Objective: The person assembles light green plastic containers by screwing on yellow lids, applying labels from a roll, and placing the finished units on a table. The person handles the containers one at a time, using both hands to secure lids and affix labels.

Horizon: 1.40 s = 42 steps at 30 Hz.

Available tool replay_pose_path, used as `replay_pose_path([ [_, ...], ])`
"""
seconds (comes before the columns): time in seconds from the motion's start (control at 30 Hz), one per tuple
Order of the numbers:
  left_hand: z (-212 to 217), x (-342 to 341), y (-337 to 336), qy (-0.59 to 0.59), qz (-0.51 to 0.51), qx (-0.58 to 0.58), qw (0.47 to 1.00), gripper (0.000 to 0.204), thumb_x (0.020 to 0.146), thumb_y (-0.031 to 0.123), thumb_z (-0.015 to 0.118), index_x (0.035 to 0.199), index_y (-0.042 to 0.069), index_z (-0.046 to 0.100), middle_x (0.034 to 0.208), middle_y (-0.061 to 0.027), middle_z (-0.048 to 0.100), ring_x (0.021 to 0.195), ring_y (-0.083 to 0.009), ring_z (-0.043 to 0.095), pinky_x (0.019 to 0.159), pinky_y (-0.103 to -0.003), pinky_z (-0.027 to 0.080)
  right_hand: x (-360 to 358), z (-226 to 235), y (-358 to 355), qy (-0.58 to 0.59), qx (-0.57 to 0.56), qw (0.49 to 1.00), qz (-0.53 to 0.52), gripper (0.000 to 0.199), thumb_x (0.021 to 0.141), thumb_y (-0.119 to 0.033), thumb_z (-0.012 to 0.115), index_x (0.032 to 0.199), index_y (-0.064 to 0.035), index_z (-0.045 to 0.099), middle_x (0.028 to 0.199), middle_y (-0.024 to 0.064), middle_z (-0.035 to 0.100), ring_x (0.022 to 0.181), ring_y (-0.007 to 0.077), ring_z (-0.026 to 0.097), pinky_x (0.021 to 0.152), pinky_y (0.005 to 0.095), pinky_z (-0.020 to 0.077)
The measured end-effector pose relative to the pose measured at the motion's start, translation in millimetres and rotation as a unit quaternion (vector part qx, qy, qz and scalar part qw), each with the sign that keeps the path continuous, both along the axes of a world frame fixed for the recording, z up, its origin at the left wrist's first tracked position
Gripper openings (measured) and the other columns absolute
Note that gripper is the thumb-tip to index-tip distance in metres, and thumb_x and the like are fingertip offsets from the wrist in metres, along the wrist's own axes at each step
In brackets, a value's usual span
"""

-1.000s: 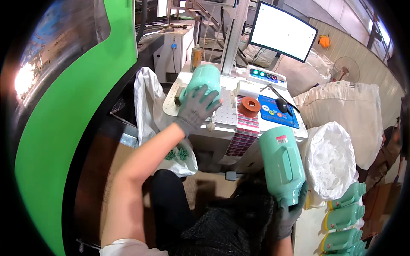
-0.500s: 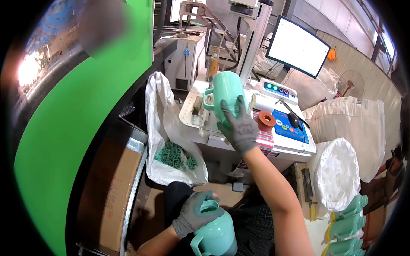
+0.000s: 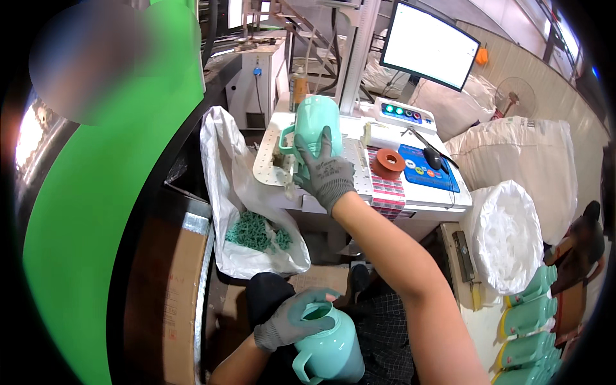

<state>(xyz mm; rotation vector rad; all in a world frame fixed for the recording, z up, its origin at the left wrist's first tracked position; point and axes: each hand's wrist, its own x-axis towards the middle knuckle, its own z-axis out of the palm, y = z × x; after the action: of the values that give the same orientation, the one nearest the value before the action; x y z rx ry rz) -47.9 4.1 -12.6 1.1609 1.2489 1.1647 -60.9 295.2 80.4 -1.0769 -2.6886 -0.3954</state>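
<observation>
With our left hand [image 3: 296, 318], we clasp the lower green jug [image 3: 338, 353] by its neck, in front of the desk [image 3: 444, 201]. Our right hand [image 3: 328, 173] has its grip wrapped round the upper green jug [image 3: 319, 115], over the desk's left part.

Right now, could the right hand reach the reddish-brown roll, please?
Probably yes: the right hand would likely need to release the mint-green jug, but the reddish-brown roll lies nearby on its right, nothing visible between.
</observation>
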Motion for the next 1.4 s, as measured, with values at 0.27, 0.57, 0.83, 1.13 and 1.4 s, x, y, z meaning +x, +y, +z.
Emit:
replay_pose_path([
  [0.27, 2.6, -15.5, -4.3, 0.083, -0.048, 0.059, 0.994, 0.056, 0.09, 0.022, 0.083, 0.14, 0.008, 0.061, 0.138, -0.0103, 0.062, 0.126, -0.0244, 0.061, 0.109, -0.037, 0.048, 213.4, -69.2, -93.7, 0.291, 0.034, 0.947, 0.13, 0.083, 0.085, -0.036, 0.087, 0.151, 0.0008, 0.05, 0.148, 0.0297, 0.056, 0.105, 0.0414, 0.074, 0.079, 0.042, 0.0632],
  [0.57, -10.0, 14.7, 26.7, 0.013, -0.095, -0.007, 0.995, 0.046, 0.102, 0.016, 0.064, 0.145, 0.002, 0.054, 0.141, -0.0105, 0.056, 0.125, -0.0225, 0.055, 0.11, -0.038, 0.043, 472.9, -132.7, -295.8, 0.316, -0.172, 0.909, -0.212, 0.04, 0.097, -0.033, 0.073, 0.128, -0.0072, 0.068, 0.122, 0.0171, 0.071, 0.104, 0.0361, 0.072, 0.09, 0.0446, 0.0583],
  [0.83, -41.2, 24.4, 124.1, 0.314, -0.281, 0.139, 0.896, 0.04, 0.11, 0.027, 0.049, 0.135, -0.003, 0.055, 0.128, -0.0155, 0.061, 0.113, -0.0272, 0.061, 0.101, -0.041, 0.049, 639.3, -132.1, -553.9, 0.366, 0.112, 0.639, -0.667, 0.035, 0.101, -0.04, 0.065, 0.094, -0.0066, 0.074, 0.09, 0.0182, 0.073, 0.084, 0.0393, 0.07, 0.075, 0.0479, 0.0546],
  [1.13, -102.9, 3.9, 164.6, 0.501, -0.203, 0.633, 0.553, 0.028, 0.109, 0.017, 0.058, 0.129, -0.002, 0.063, 0.117, -0.0169, 0.068, 0.109, -0.0272, 0.066, 0.102, -0.042, 0.053, 689.3, -268.9, -712.6, 0.206, -0.267, 0.25, -0.908, 0.114, 0.082, -0.057, 0.079, 0.168, -0.0058, 0.025, 0.16, 0.0257, 0.049, 0.147, 0.039, 0.05, 0.122, 0.046, 0.0394],
  [1.4, -32.0, 34.5, 125.8, 0.354, -0.276, 0.133, 0.884, 0.037, 0.111, 0.023, 0.059, 0.141, 0.003, 0.057, 0.126, -0.0092, 0.065, 0.11, -0.0161, 0.06, 0.096, -0.032, 0.051, 711.1, -124.9, -547.0, -0.085, -0.5, 0.504, -0.699, 0.06, 0.083, -0.041, 0.074, 0.133, -0.0084, 0.071, 0.139, 0.017, 0.07, 0.126, 0.0326, 0.069, 0.108, 0.0457, 0.0522],
])
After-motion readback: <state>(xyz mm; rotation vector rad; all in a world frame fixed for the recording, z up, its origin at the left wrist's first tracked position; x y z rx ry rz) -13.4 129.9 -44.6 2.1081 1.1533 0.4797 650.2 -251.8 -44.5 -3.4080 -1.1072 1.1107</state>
